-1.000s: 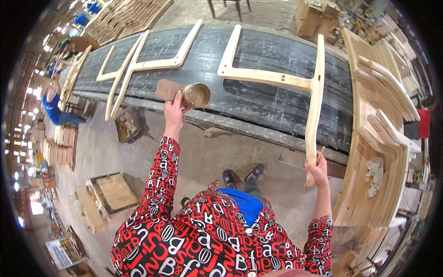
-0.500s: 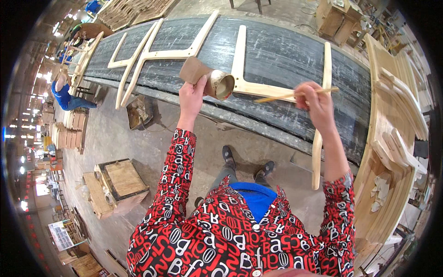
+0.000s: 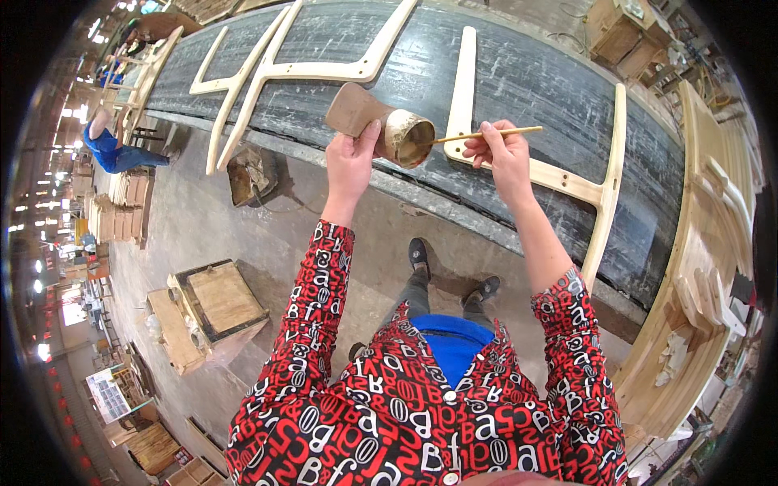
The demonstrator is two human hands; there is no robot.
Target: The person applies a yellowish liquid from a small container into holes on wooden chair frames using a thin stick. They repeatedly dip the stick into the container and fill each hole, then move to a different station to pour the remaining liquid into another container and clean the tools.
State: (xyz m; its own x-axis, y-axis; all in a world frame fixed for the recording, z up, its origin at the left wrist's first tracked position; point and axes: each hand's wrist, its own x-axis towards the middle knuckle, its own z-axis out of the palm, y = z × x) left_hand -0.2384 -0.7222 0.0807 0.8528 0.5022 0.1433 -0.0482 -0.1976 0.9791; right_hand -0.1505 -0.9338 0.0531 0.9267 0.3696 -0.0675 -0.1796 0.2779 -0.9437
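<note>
My left hand (image 3: 351, 162) is closed around a round, stained cup (image 3: 398, 130), tilted so that its mouth faces right. A flat brown piece (image 3: 353, 109), perhaps sandpaper, is pinched along with it. In my right hand (image 3: 504, 160) is a thin wooden stick (image 3: 520, 130), gripped between thumb and fingers, with its left tip at the cup's mouth. Beneath and beside that hand lies a pale wooden chair-leg frame (image 3: 553, 177) with small dark holes at its joints. It rests on a long dark tabletop (image 3: 535, 97), one leg jutting past the near edge.
More pale wooden frames (image 3: 316, 71) lie to the left on the tabletop. Stacked curved wooden parts (image 3: 689, 243) stand at the right. On the floor are a wooden box (image 3: 219, 304) and a dirty bin (image 3: 250, 176). A person in blue (image 3: 109, 152) works at far left.
My right hand has moved left from the frame's right joint, bringing the stick's tip to the cup. The cup and left hand have shifted slightly right and up in view.
</note>
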